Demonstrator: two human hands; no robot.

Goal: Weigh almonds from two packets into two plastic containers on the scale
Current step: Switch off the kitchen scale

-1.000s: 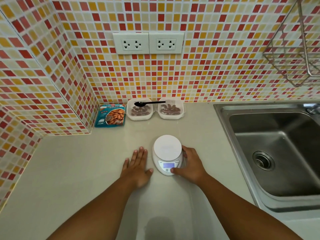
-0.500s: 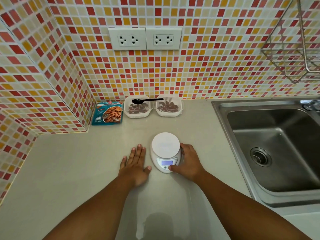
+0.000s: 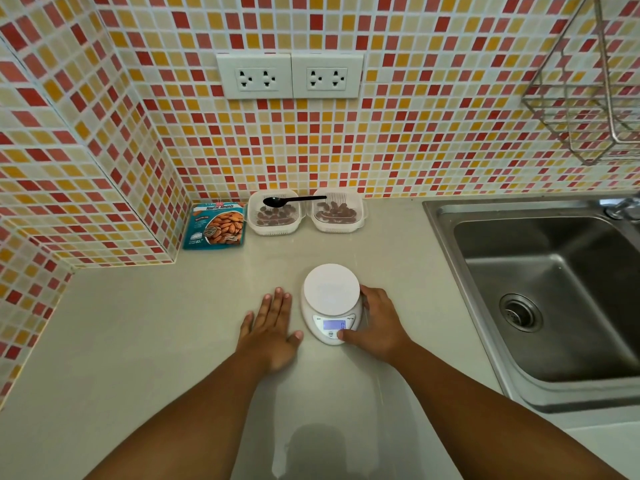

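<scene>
A: Well, where is the scale (image 3: 331,303)?
B: In the middle of the table (image 3: 138,323), its round white plate bare and its small display lit at the near edge.

A: And the hands?
B: The left hand (image 3: 272,329) lies flat on the table just left of the scale, fingers straight and together, thumb spread toward the scale, gripping nothing. The right hand (image 3: 379,325) wraps the scale's right side: fingers curled round the edge by the plate, thumb pressing the front panel just beside the display.

A: Where are the almonds?
B: Far back, against the tiled wall (image 3: 415,140). Two clear plastic containers sit side by side, touching or nearly so; the left container (image 3: 275,216) and the right container (image 3: 337,216) each have dark almonds in them. A black spoon (image 3: 292,200) lies across both rims, bowl over the left one, handle reaching the right.

A: And the packets?
B: One blue packet (image 3: 216,225) lies flat just left of the containers, in the corner. I can only make out one.

A: Anything else?
B: A steel sink (image 3: 554,306) on the right, a wire rack (image 3: 588,88) above it, and two sockets (image 3: 291,76) on the wall.
</scene>
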